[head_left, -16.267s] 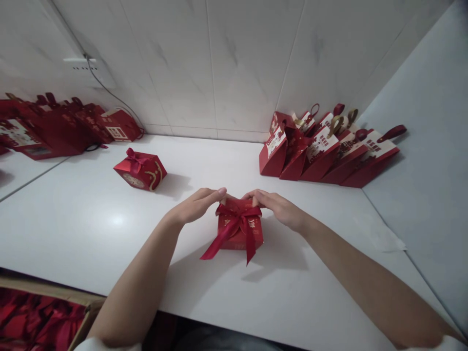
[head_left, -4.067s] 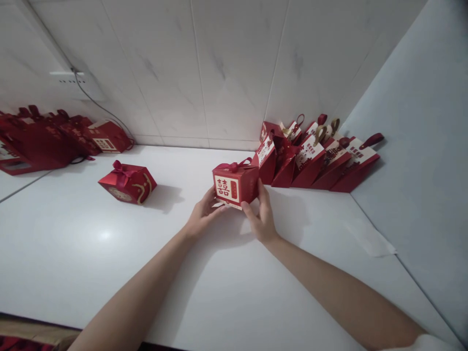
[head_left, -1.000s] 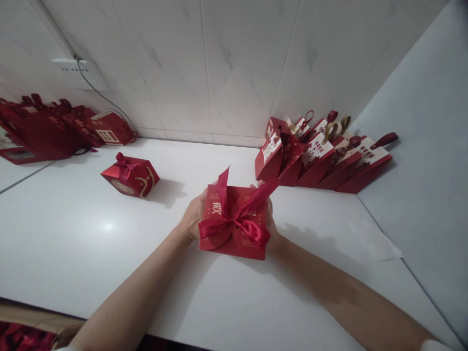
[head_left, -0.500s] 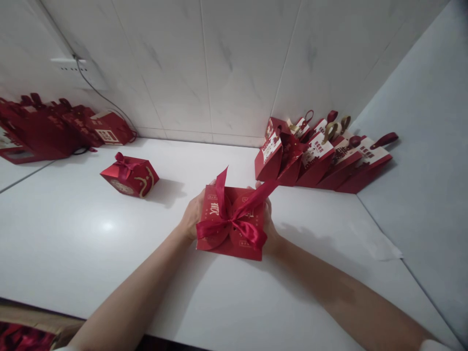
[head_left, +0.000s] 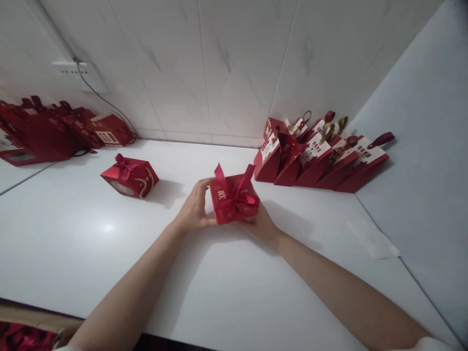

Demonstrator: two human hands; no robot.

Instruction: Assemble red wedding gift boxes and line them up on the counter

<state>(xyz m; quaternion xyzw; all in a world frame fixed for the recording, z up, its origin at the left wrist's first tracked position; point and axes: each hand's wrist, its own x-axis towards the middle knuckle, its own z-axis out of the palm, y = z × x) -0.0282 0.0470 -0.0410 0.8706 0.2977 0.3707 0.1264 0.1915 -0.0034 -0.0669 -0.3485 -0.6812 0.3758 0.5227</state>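
A red gift box (head_left: 218, 213) with gold print and a bright red ribbon bow (head_left: 237, 201) on its lid is between my hands, tilted slightly. At its left side, my left hand (head_left: 193, 208) holds it with curved fingers, the thumb near its front lower corner. My right hand (head_left: 263, 228) grips it from the right and the near side; most of those fingers are hidden behind and under the box. A second red box (head_left: 129, 176), with a ribbon bow and a gold cord, stands apart to the left on the white table (head_left: 109, 263).
Several red and white boxes with ribbon loops (head_left: 318, 156) stand in a row at the back right. Red bags (head_left: 44, 131) and a box with a printed square code (head_left: 111, 130) are at the back left. A cardboard carton (head_left: 40, 317) with red contents sits below the front edge.
The gift box has moved away from me, toward the wall, and turned a little. Both hands went with it, and more of the left hand's fingers now show.
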